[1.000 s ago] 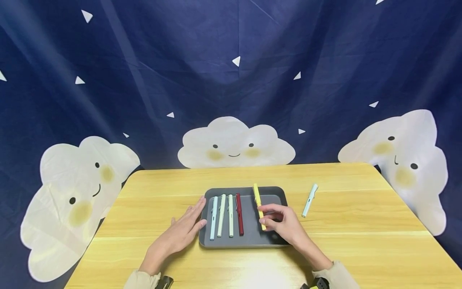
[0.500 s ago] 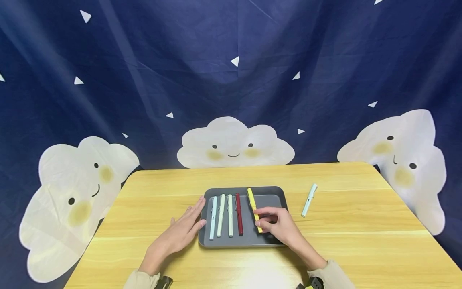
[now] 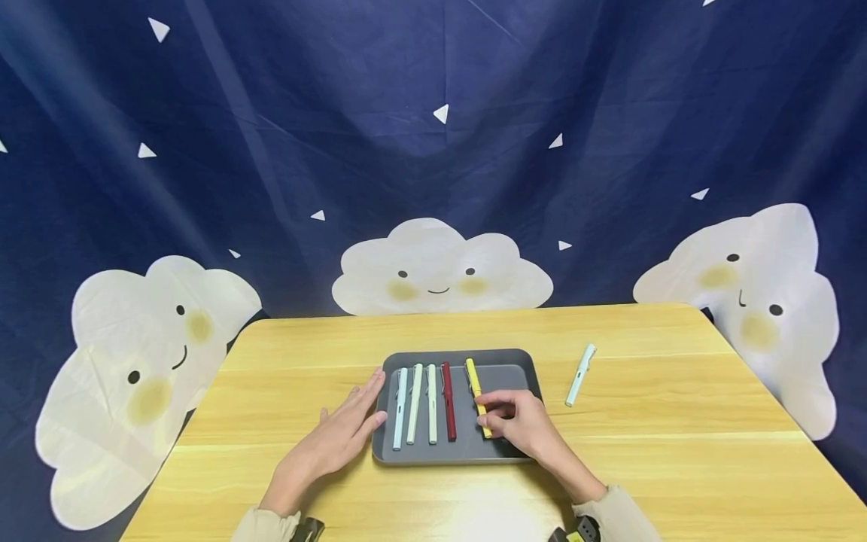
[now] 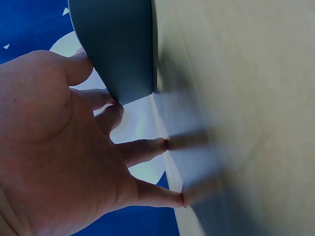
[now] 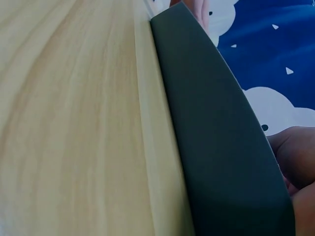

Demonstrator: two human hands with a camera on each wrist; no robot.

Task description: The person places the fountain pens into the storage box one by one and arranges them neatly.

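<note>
A dark grey tray [image 3: 433,454] lies on the table. My right hand [image 3: 524,425] pinches a yellow pen [image 3: 472,374] near its lower end, inside the tray's right half. To its left lie a dark red pen [image 3: 448,406], two pale green pens [image 3: 432,406] and a light blue pen [image 3: 400,410], side by side. My left hand [image 3: 339,433], fingers straight, touches the tray's left rim; in the left wrist view the left hand [image 4: 74,142] has its thumb and fingertips at the tray's wall [image 4: 118,49]. The right wrist view mostly shows the tray's outer wall [image 5: 216,137], which hides the pens.
Another pale blue pen [image 3: 580,376] lies on the wooden table [image 3: 677,391] to the right of the tray. Behind the table's far edge hangs a dark blue curtain [image 3: 379,150] with smiling clouds.
My right hand has brought the yellow pen leftward and lowered it in the tray, closer to the dark red pen. The left hand stays at the tray's left side.
</note>
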